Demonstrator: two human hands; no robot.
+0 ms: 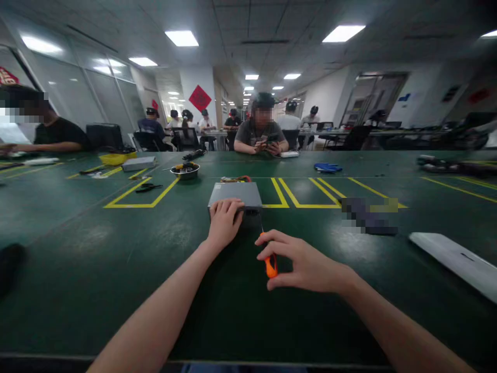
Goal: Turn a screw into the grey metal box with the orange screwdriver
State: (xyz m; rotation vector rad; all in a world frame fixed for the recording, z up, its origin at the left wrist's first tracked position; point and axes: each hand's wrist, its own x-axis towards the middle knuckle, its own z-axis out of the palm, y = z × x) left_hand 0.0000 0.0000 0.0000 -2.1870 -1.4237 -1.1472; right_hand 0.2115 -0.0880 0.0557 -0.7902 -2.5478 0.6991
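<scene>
A grey metal computer power supply unit (248, 194) rests on the green table in front of me, with coloured cables (236, 179) showing behind it. My left hand (225, 220) grips its near left corner, fingers on the top and thumb by the front edge. In my right hand (287, 259) is an orange and black screwdriver (271, 267), held by the handle between fingertips and thumb. Its thin shaft points up and away, toward the near right corner of the unit. Whether the tip touches a screw is too small to tell.
A metal bowl (185, 172) of tools, black pliers (148, 187) and a second grey box (139, 163) lie further left. To the right are blue gloves (328, 167), a dark blurred object (365, 220) and a white panel (454, 259). A person (264, 129) sits opposite.
</scene>
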